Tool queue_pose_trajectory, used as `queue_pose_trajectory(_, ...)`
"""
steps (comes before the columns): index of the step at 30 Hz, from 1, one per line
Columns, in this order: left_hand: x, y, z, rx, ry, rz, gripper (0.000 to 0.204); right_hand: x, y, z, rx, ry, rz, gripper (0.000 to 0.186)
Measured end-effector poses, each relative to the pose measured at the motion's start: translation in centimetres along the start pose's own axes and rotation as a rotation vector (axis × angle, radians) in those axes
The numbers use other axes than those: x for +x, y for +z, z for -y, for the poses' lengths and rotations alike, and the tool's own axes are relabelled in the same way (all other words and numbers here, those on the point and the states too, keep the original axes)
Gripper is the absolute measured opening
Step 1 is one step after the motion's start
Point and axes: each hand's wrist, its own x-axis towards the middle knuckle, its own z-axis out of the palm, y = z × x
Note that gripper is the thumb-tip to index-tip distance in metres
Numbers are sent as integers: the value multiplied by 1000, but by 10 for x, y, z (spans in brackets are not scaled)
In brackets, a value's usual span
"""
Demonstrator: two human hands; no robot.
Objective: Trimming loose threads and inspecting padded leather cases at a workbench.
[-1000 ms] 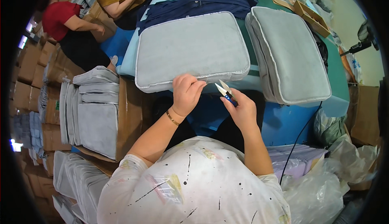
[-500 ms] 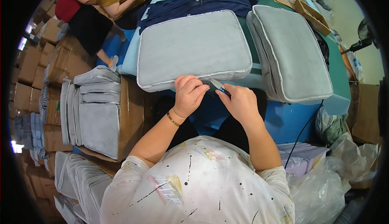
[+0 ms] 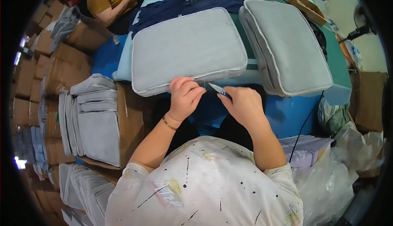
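A grey padded cushion (image 3: 188,48) with rounded corners and piped seams lies in front of me at the table's near edge. My left hand (image 3: 184,100) is closed at its near seam, fingertips pinched there; a thin thread seems to hang beside them, too fine to be sure of. My right hand (image 3: 245,105) grips small thread snips (image 3: 217,88) with blue handles, their metal tip pointing up and left, just right of the left fingertips and apart from the cushion. To the right rests a stack of similar grey cushions (image 3: 290,48).
Folded navy cloth (image 3: 196,1) lies behind the cushion. A shallow cardboard tray (image 3: 307,7) stands far right on the green table. At my left, a carton (image 3: 130,121) holds several grey cushions. Plastic bags (image 3: 321,189) sit at lower right. Another person (image 3: 108,1) works at far left.
The view has shifted slightly, so the cushions sit a little higher and further left. The snips have drawn slightly away from the seam. Another person at far left has moved mostly out of view.
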Motion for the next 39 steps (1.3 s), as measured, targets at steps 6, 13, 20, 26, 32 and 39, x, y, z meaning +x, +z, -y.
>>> queue_pose_trajectory(6, 7, 4, -7, 8, 34, 38, 20, -41, 25, -40, 339, 221, -69, 27)
queue_pose_trajectory(13, 15, 20, -6, 199, -123, -120, 24, -24, 27, -35, 420, 135, -132, 32)
queue_pose_trajectory(20, 8, 15, 4, 105, -108, -133, 16, 6, 21, -10, 234, 9, -64, 34)
queue_pose_trajectory(26, 10, 14, 5, 50, -73, -133, 14, 19, 23, -4, 108, 10, -44, 36)
queue_pose_trajectory(32, 8, 14, 6, 62, -65, -145, 15, 26, 19, -1, 58, -9, -41, 37)
queue_pose_trajectory(39, 9, 13, 3, 24, -54, -85, 14, 15, 0, 2, 41, 54, 72, 34)
